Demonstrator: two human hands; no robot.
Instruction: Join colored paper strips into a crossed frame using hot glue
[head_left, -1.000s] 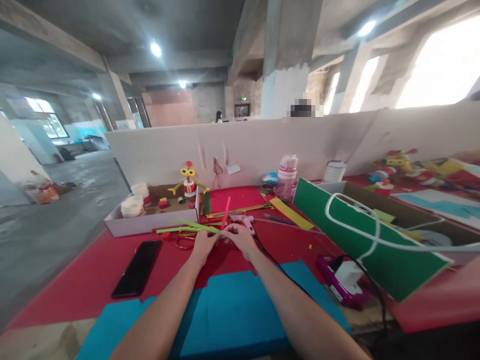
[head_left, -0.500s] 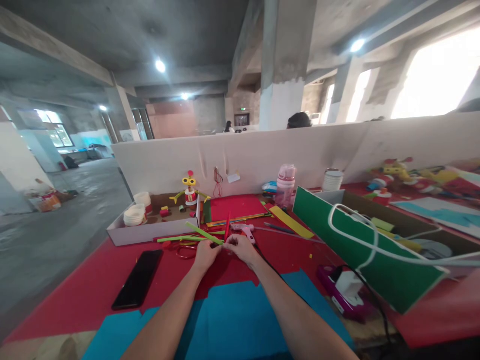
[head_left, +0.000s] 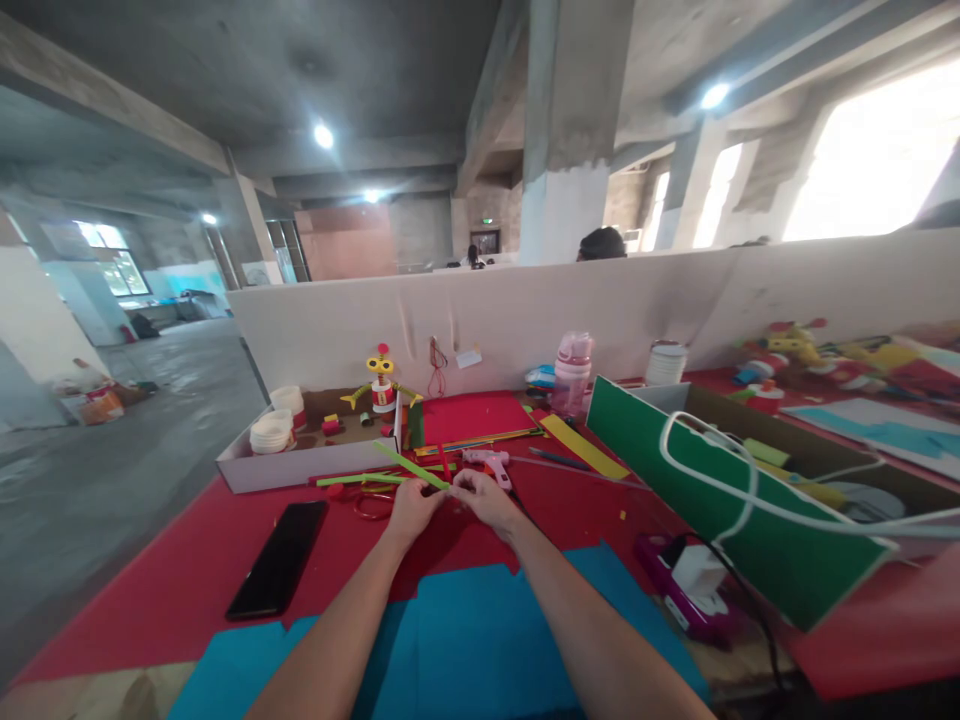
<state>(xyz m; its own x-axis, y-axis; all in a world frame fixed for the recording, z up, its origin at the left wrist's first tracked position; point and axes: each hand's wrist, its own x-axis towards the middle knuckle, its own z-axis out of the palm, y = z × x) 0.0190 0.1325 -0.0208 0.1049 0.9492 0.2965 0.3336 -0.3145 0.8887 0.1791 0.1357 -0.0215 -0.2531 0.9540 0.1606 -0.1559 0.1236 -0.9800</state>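
Pinching the green strip [head_left: 411, 465] near its end, the left hand [head_left: 412, 508] presumably steadies it beside the right hand [head_left: 486, 502], whose grip cannot be told.

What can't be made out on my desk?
Head view:
Near end of green strip: hidden by fingers.
What, if anything, the right hand holds: hidden by fingers.
Things behind the green panel: partly hidden by it.
Any text on the card: too small.
Blue sheet, near side: cut off by bottom edge.
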